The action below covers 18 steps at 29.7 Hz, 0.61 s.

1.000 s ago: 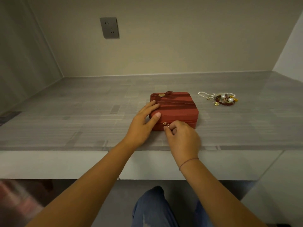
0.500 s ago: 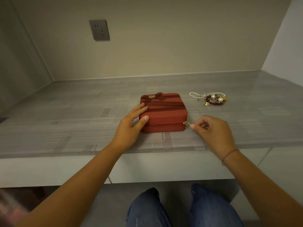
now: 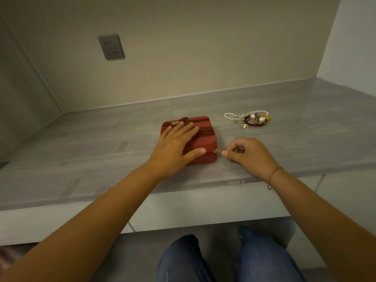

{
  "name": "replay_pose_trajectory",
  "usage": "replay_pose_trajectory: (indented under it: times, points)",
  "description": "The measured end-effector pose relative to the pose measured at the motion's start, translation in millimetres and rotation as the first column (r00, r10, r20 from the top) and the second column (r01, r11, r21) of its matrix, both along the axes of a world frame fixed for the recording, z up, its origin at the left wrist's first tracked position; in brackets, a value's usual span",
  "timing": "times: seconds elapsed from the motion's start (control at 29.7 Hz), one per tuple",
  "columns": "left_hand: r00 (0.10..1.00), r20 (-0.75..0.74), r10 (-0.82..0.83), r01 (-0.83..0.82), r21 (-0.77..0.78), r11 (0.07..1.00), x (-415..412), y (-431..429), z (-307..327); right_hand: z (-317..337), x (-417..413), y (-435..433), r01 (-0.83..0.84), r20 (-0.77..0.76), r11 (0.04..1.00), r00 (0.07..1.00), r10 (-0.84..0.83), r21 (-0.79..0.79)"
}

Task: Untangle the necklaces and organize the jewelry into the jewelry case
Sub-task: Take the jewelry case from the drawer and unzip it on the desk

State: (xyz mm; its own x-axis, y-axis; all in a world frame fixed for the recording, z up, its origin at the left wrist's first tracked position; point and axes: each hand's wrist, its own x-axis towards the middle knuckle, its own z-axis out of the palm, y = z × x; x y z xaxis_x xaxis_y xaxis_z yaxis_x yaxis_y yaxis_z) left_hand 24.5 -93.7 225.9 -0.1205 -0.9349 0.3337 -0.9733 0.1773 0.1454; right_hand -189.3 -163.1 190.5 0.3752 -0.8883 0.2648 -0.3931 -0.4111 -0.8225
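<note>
Although the streaked grey counter (image 3: 81,159) and the square, round-cornered red jewelry case (image 3: 205,137) on it were unchanged, the left hand (image 3: 175,145) had been shifted from the case's near corner and laid flat on the lid, fingers straight. The right hand (image 3: 250,155) was curled beside the near right corner. The tangle of pearl and dark-red bead necklaces (image 3: 251,119) was left beyond it, apart from the case. The small gold zipper pull (image 3: 217,151) was pinched in that hand's fingertips.

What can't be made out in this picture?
Head view:
Inside of the red case: lid down, left hand flat on top.
How the necklaces are tangled: pile too small.
The case's far sides: turned away.
Tip of the zip pull: pinched in the right hand.
</note>
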Motion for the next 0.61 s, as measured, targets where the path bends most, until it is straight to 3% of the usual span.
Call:
replay_pose_trajectory:
  times: [0.13,0.34,0.61]
  points:
    - [0.979,0.204,0.028,-0.016,-0.063,0.998,-9,-8,-11,4,1,-6,0.0,-0.059,0.999,0.998,-0.003,-0.052]
    - [0.975,0.217,0.038,-0.021,-0.08,0.997,-10,-9,-12,5,-1,-30,0.055,-0.137,0.989,0.988,-0.073,-0.135]
    - [0.971,0.229,0.063,-0.043,-0.09,0.995,-12,-8,-11,19,23,-79,0.04,-0.232,0.993,0.971,-0.065,-0.111]
